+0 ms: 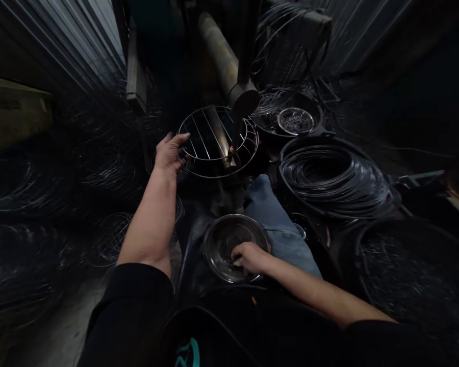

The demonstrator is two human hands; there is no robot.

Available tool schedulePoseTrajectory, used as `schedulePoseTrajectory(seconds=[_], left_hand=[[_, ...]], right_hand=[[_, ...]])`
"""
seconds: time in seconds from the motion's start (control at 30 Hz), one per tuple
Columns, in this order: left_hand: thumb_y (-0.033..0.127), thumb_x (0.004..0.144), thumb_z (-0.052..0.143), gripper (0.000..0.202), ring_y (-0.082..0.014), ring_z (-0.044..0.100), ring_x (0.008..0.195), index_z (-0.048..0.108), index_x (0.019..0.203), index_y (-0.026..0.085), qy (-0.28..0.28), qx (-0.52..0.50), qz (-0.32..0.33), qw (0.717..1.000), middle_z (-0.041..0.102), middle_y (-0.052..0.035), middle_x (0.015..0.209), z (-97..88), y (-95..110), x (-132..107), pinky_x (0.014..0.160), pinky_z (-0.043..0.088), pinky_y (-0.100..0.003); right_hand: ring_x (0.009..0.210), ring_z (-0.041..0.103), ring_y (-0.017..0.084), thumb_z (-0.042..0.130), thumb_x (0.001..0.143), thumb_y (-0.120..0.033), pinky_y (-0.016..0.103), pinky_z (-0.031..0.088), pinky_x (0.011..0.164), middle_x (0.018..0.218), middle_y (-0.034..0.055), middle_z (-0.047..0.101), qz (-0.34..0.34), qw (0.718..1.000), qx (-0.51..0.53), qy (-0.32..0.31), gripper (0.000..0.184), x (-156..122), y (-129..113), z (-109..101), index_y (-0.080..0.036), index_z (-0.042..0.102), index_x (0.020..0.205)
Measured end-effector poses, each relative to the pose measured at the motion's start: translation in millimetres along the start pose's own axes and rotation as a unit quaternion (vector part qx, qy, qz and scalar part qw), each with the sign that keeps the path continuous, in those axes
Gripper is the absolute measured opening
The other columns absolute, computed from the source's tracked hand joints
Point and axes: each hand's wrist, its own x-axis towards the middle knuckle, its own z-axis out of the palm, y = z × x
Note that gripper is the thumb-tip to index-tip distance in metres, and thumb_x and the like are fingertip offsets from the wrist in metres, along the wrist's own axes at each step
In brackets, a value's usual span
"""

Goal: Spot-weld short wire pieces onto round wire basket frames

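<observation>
My left hand (171, 152) is closed on the left rim of a round wire rack (201, 137), thumb above the rim and fingers below. The rack has a hoop, parallel bars across it and short bent wires on its right side. It is held around a spot-welding machine's electrode (233, 145), whose tip is copper-coloured. My right hand (250, 256) reaches into a shiny metal bowl (210, 260) at my lap, its fingers pinched together. Small dark pieces lie at the bottom of the bowl. Whatever is between my right fingertips is hidden.
The machine's thick cylindrical arm (222, 56) juts toward me. On the right, a black tub holds coiled wire (321, 176). Behind it stands a small metal dish (295, 121) of bits. A dark tub (413, 275) holds wire pieces at lower right. Wire hoops (112, 237) are piled left.
</observation>
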Motion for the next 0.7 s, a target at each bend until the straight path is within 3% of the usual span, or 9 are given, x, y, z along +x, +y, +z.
schedulePoseTrajectory(seconds=[0.1, 0.17, 0.23, 0.3, 0.4, 0.47, 0.6, 0.7], left_hand=[[0.007, 0.057, 0.072, 0.074, -0.0163, 0.06, 0.054, 0.046, 0.125, 0.021, -0.009, 0.052, -0.009, 0.999, 0.061, 0.0014, 0.068, -2.7, 1, -4, 0.046, 0.038, -0.023], [0.005, 0.058, 0.068, 0.075, -0.0166, 0.06, 0.054, 0.044, 0.127, 0.02, 0.012, 0.038, -0.014, 0.999, 0.061, 0.0014, 0.068, -6.8, -1, -15, 0.044, 0.035, -0.021], [0.004, 0.059, 0.067, 0.076, -0.0157, 0.06, 0.054, 0.043, 0.129, 0.019, 0.04, 0.013, -0.012, 0.999, 0.06, 0.0016, 0.068, -9.7, -7, -31, 0.043, 0.033, -0.02], [0.003, 0.06, 0.067, 0.078, -0.0141, 0.059, 0.054, 0.041, 0.132, 0.018, 0.062, -0.015, -0.003, 0.998, 0.06, 0.0025, 0.067, -9.6, -15, -47, 0.043, 0.033, -0.02], [0.003, 0.062, 0.067, 0.083, -0.0113, 0.056, 0.053, 0.036, 0.137, 0.018, 0.075, -0.043, 0.005, 0.996, 0.058, 0.0043, 0.065, -4.8, -27, -65, 0.043, 0.032, -0.018], [0.003, 0.063, 0.068, 0.084, -0.0103, 0.056, 0.054, 0.035, 0.138, 0.018, 0.074, -0.051, 0.008, 0.996, 0.058, 0.0047, 0.065, -0.6, -33, -72, 0.044, 0.033, -0.018], [0.005, 0.063, 0.07, 0.08, -0.0098, 0.058, 0.056, 0.04, 0.135, 0.02, 0.058, -0.064, 0.025, 0.996, 0.056, 0.0061, 0.063, 5.2, -40, -77, 0.045, 0.035, -0.016], [0.007, 0.061, 0.072, 0.076, -0.0094, 0.058, 0.056, 0.044, 0.13, 0.021, 0.058, -0.067, 0.035, 0.995, 0.055, 0.0068, 0.063, 6.6, -43, -80, 0.044, 0.035, -0.016]], right_hand=[[0.054, 0.066, 0.014, 0.056, 0.079, -0.017, 0.019, 0.048, 0.05, 0.057, -0.0021, 0.063, 0.029, 0.983, 0.179, 0.007, 0.018, -7, 3, -5, -0.017, 0.068, 0.092], [0.048, 0.064, 0.015, 0.054, 0.078, -0.019, 0.019, 0.044, 0.041, 0.053, -0.0038, 0.059, 0.033, 0.936, 0.347, 0.038, 0.019, -10, 4, -13, -0.015, 0.063, 0.095], [0.047, 0.063, 0.014, 0.056, 0.075, -0.021, 0.019, 0.043, 0.039, 0.053, -0.0044, 0.059, 0.01, 0.896, 0.439, 0.074, 0.02, -10, 5, -21, -0.016, 0.061, 0.094], [0.044, 0.061, 0.014, 0.06, 0.071, -0.022, 0.02, 0.043, 0.04, 0.052, -0.0039, 0.06, -0.007, 0.899, 0.43, 0.082, 0.02, -11, 6, -22, -0.016, 0.064, 0.09], [0.043, 0.059, 0.013, 0.064, 0.065, -0.019, 0.02, 0.042, 0.041, 0.05, -0.0026, 0.061, -0.011, 0.935, 0.346, 0.074, 0.014, -13, 9, -12, -0.016, 0.07, 0.078], [0.042, 0.059, 0.013, 0.065, 0.066, -0.023, 0.02, 0.041, 0.04, 0.051, -0.002, 0.062, -0.007, 0.935, 0.343, 0.09, 0.014, -17, 12, -5, -0.016, 0.071, 0.077], [0.038, 0.058, 0.015, 0.07, 0.065, -0.035, 0.02, 0.036, 0.031, 0.051, -0.0013, 0.063, 0.008, 0.877, 0.453, 0.16, 0.033, -23, 17, -21, -0.014, 0.069, 0.091], [0.043, 0.062, 0.016, 0.077, 0.061, -0.035, 0.021, 0.042, 0.035, 0.053, 0.0, 0.064, -0.048, 0.818, 0.491, 0.295, 0.032, -22, 14, -52, -0.014, 0.07, 0.084]])
